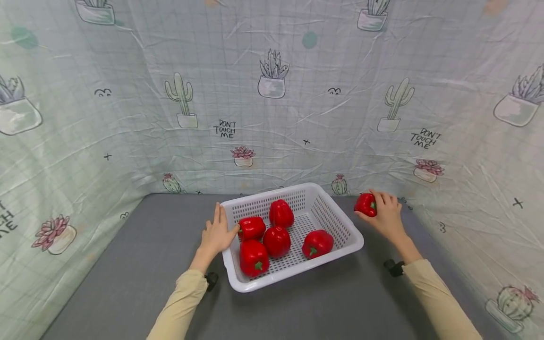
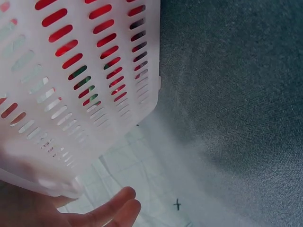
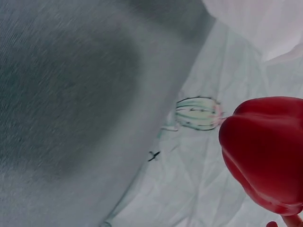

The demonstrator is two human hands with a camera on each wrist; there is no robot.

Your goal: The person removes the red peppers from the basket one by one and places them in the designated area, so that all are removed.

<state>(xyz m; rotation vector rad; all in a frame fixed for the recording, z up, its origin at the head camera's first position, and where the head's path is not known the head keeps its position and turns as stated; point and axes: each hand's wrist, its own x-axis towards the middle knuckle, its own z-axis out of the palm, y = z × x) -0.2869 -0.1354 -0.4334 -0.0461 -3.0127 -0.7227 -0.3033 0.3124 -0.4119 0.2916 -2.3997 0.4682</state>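
Note:
My right hand (image 1: pixel 386 216) grips a red bell pepper (image 1: pixel 366 204) in the air, just right of the white perforated basket (image 1: pixel 357 240). The same pepper (image 3: pixel 267 151) fills the right side of the right wrist view, with a bit of fingertip below it. My left hand (image 1: pixel 217 234) lies on the basket's left rim, thumb over the inside and fingers outside. In the left wrist view, fingers (image 2: pixel 113 210) extend below the basket's wall (image 2: pixel 94 142). Several red peppers lie inside, one (image 1: pixel 318 243) on the right, the others toward the left and middle.
The basket stands at a slant on a dark grey table (image 1: pixel 140 264). Behind and at both sides hangs a pale sheet (image 1: pixel 306 118) printed with cacti. Dark wrist mounts (image 1: pixel 394 267) sit at both wrists.

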